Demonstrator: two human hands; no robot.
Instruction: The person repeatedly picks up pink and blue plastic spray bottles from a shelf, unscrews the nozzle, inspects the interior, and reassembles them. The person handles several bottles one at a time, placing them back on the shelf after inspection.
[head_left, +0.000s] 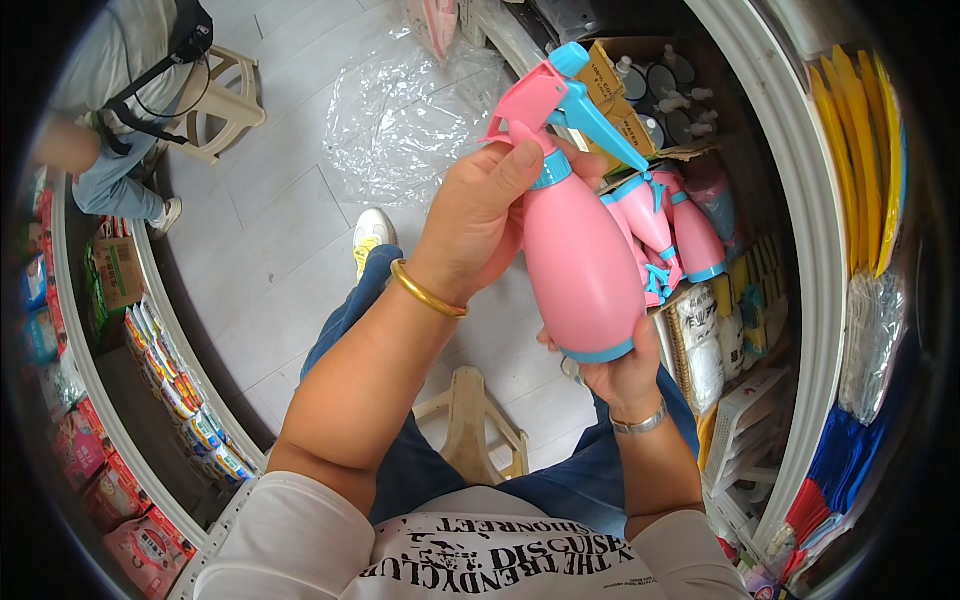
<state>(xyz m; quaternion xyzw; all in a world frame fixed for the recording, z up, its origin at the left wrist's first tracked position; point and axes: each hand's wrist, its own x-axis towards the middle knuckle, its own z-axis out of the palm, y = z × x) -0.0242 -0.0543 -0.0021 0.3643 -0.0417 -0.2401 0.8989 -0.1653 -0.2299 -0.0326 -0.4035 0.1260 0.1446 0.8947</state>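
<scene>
A pink plastic spray bottle (583, 262) with a blue trigger, nozzle, collar and base ring is held tilted in front of me. My left hand (491, 202), above a gold bangle, grips its neck just below the spray head. Under the base, my right hand (619, 367) supports the bottle with thumb and fingers; a metal watch band is on that wrist. Beyond it to the right, several more pink and blue spray bottles (697, 236) lie together on the shelf, partly hidden by the held one.
Clear plastic film (405, 120) lies on the tiled floor. A cardboard box (619, 120) holds white-nozzled bottles. A plastic stool (469, 427) stands between my legs. Packaged goods fill shelves on both sides. Another person (120, 90) is at the upper left, beside a beige stool (225, 97).
</scene>
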